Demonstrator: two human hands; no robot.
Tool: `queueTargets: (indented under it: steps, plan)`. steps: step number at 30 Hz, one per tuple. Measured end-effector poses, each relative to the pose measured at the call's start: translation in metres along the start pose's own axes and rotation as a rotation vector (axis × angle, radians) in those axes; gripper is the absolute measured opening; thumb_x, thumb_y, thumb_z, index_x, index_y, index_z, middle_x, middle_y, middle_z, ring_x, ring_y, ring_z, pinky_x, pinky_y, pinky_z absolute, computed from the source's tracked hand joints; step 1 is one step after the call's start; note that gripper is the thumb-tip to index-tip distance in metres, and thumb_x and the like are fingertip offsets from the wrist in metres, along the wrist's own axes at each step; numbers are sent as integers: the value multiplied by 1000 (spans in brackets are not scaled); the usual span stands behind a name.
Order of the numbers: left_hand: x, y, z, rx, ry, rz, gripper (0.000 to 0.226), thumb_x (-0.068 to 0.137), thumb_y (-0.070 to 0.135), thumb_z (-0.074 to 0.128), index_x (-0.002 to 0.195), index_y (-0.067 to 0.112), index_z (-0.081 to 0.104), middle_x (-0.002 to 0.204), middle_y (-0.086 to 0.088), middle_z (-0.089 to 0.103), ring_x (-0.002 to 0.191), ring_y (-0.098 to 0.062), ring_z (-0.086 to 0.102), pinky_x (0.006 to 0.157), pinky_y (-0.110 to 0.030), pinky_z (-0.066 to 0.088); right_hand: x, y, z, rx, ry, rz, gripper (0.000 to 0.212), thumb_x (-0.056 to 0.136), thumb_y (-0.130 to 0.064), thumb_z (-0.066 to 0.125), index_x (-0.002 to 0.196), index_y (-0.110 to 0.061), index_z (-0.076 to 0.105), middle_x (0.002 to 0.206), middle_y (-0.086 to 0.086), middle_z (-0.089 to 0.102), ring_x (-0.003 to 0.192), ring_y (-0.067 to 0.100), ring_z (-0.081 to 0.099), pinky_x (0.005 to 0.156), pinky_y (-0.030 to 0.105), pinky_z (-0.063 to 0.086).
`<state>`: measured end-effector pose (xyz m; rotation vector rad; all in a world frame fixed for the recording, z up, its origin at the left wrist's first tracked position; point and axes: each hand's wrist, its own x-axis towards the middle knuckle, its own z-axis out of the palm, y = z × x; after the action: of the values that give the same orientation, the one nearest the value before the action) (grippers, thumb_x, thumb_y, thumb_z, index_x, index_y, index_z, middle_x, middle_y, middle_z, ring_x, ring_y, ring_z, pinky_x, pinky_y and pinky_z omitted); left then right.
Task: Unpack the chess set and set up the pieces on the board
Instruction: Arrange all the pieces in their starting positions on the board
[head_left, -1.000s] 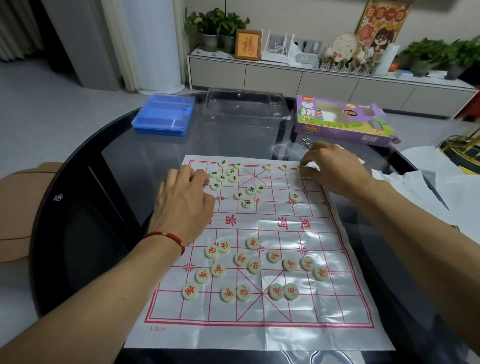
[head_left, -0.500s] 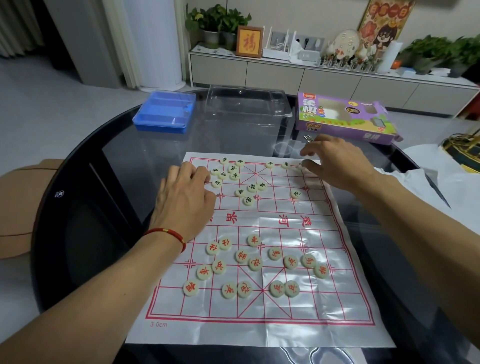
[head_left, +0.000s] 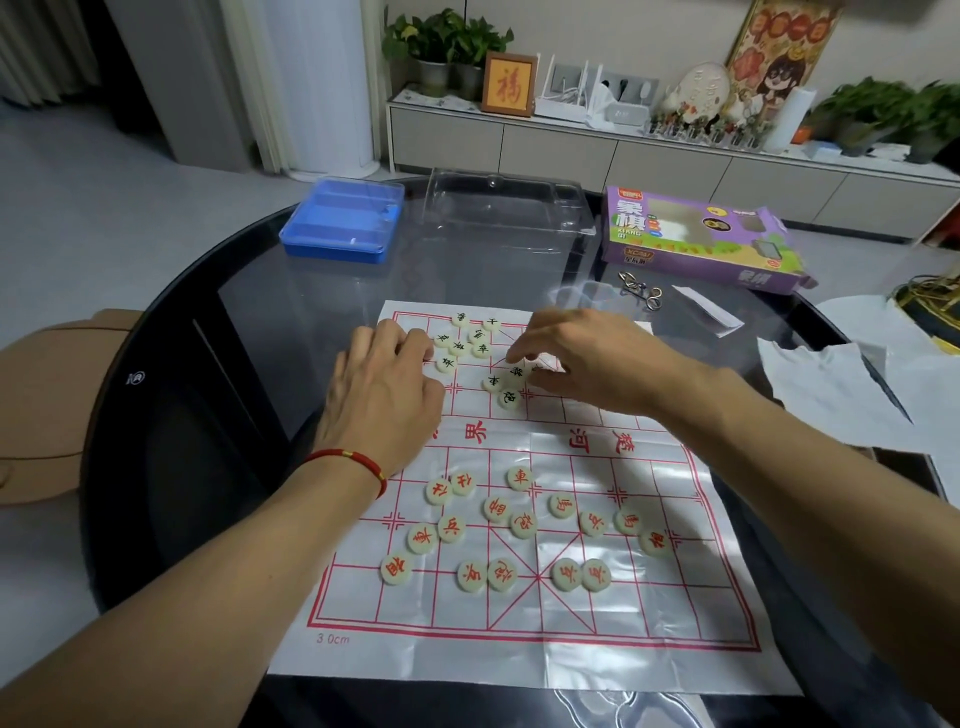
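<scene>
A white plastic board sheet (head_left: 623, 597) with red lines lies on the table. Several black-lettered pieces (head_left: 470, 343) are bunched at its far side. Several red-lettered pieces (head_left: 519, 477) are scattered over the near half. My left hand (head_left: 384, 395) rests on the board's far left part, fingers loosely curled beside the black pieces, with nothing seen in it. My right hand (head_left: 587, 364) reaches over the far middle. Its index finger and thumb pinch a black-lettered piece (head_left: 517, 371), and two more black pieces lie just beside it.
The round dark glass table (head_left: 171, 415) also holds a blue box (head_left: 340, 223), a clear plastic tray (head_left: 509, 208) and the purple chess box (head_left: 701, 244) at the back. Metal rings (head_left: 641, 288), a folded paper (head_left: 706, 312) and white sheets (head_left: 841, 384) lie to the right.
My right hand has moved from the board's far right corner leftward to the black pieces at the far middle. My left hand has stayed put.
</scene>
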<state>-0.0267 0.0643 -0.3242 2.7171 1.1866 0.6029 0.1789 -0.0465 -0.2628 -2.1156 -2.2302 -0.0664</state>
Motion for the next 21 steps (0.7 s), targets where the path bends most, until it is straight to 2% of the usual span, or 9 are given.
queueTargets:
  steps: [3,7,12,15,21]
  plan:
    - [0,0,0,0,-3,1,32,96,29,46,126,22,54,124,0,48,114,-18,42,95,-35,44,2,-3,4,-6,10,-5,37,94,-31,68,131,-32,65,131,-6,58,110,18,63,83,40,58]
    - [0,1,-1,-3,3,7,31,96,29,45,125,22,54,122,0,48,113,-18,43,95,-35,44,3,-5,7,-23,23,-12,32,93,-33,69,125,-33,69,127,-6,60,105,17,64,80,36,58]
    - [-1,1,-2,-5,4,16,30,96,29,45,124,22,53,120,1,48,112,-17,42,95,-34,43,21,13,-5,-25,150,116,23,93,-27,71,115,-21,72,114,-2,71,84,12,62,73,30,53]
    - [-1,1,-3,-3,4,17,30,96,28,44,123,22,53,119,1,48,110,-18,42,93,-34,44,38,19,-3,-42,163,163,17,92,-24,72,107,-19,73,102,0,75,90,20,70,72,35,59]
    - [-3,2,-5,-11,6,19,29,95,27,45,123,21,53,117,1,48,109,-18,42,93,-35,44,55,23,9,-106,100,181,16,89,-31,75,99,-18,76,94,-2,74,87,19,68,66,42,62]
